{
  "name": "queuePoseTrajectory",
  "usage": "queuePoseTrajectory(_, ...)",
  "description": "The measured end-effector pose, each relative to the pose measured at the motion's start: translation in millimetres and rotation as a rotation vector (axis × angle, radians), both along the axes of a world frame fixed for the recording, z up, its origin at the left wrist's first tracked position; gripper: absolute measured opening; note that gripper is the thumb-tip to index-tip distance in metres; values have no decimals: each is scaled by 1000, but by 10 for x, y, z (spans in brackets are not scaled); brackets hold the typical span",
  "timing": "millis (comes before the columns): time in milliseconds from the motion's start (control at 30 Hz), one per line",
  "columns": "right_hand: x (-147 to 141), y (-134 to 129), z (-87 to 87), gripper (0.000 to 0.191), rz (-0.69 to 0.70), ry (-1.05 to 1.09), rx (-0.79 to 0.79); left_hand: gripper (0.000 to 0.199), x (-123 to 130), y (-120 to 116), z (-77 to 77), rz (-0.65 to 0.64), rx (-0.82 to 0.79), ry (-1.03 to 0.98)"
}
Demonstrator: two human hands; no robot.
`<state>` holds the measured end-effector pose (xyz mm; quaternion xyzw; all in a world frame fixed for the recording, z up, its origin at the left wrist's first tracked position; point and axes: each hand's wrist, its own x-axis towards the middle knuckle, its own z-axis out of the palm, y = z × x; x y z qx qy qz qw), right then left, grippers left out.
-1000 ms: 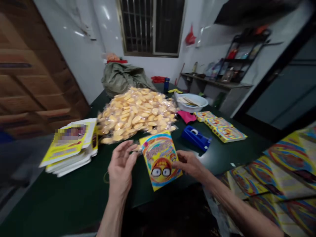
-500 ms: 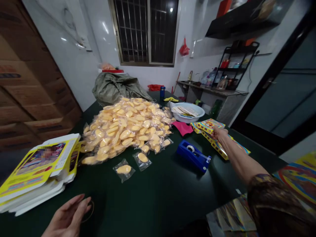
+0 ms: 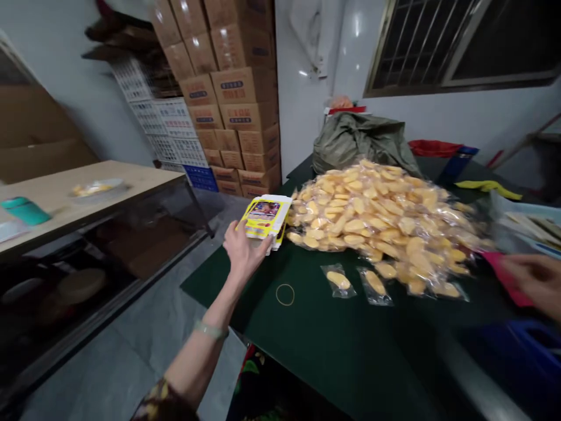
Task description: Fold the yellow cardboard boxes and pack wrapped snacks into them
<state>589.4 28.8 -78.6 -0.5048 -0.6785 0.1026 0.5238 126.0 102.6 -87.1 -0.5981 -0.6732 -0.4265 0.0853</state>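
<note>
My left hand (image 3: 244, 250) grips the near edge of the stack of flat yellow-and-white boxes (image 3: 266, 215), thumb on the right side and fingers on the left. The stack lies at the left end of the dark green table (image 3: 307, 345). At the right edge my right hand (image 3: 537, 280), blurred, hangs near the pink cloth (image 3: 511, 280); its fingers are curved and I see nothing between them. A thin rubber band (image 3: 285, 294) rests on the table. Two wrapped yellow pieces, one of them a left one (image 3: 339, 280), lie before the big heap of wrapped pieces (image 3: 372, 210).
A blurred blue tape dispenser (image 3: 512, 356) sits at the lower right, with a light blue basin (image 3: 530, 222) behind it. Behind the heap is a grey-green sack (image 3: 359, 140). A wooden table (image 3: 144, 181) and stacked cartons (image 3: 241, 99) stand to the left.
The view has swung left. My left hand has let go of the rubber band and taken hold of the box stack. My right hand has come away from the yellow boxes at the right.
</note>
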Motion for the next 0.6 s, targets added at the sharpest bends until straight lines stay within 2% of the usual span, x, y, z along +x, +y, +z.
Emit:
queuePoseTrajectory(67, -329, 137, -5, 9, 10, -40, 44, 82, -3, 297, 156, 82, -224, 113)
queuePoseTrajectory(100, -554, 206, -11, 9, 25, -60, 55, 86, 5, 421, 205, 75, -338, 165)
queuePoseTrajectory(133, -808, 274, -13, 9, 94, -64, 16, 89, 14, 516, 231, 73, -416, 193)
queuePoseTrajectory(200, -1348, 415, 5, 14, 205, -72, -79, 86, 20, 603, 219, 52, -474, 218)
queuePoseTrajectory(300, -2092, 693, 124, 18, 286, -155, -120, 73, -17, 524, 84, 23, -410, 244)
queuePoseTrajectory(400, -2703, 1137, 321, 24, 308, -251, -121, 65, -80, 392, -102, -19, -322, 298)
queuePoseTrajectory(500, -3225, 1651, 482, 32, 266, -387, -151, 68, -142, 362, -256, -48, -233, 340)
queuePoseTrajectory(600, -3628, 2021, 537, 36, 177, -544, -215, 68, -182, 396, -346, -59, -182, 345)
